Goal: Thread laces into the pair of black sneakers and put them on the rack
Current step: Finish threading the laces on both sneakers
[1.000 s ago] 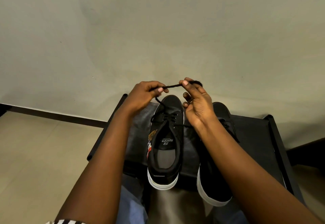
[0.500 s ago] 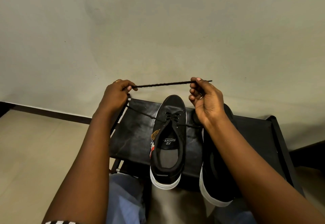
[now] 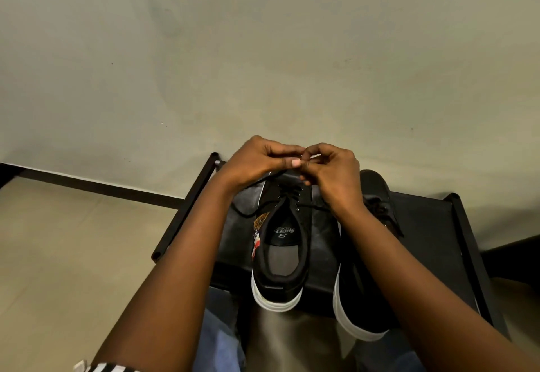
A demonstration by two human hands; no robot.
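Fingers (image 3: 295, 163) of both hands curled, tips meeting above left sneaker (image 3: 280, 243) toe, pinching lace (image 3: 317, 206). Left hand (image 3: 257, 161), right hand (image 3: 336, 171) touching. Both sneakers on rack (image 3: 423, 225); right sneaker (image 3: 359, 298) beside.

"S SPORT" on the sneaker (image 3: 280, 243) insole, upside down

Dim, soft light; wide-angle edge distortion

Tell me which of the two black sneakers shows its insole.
The left sneaker, under both hands: its opening faces the camera, showing the grey insole and printed logo. The right sneaker is largely hidden by the right forearm.
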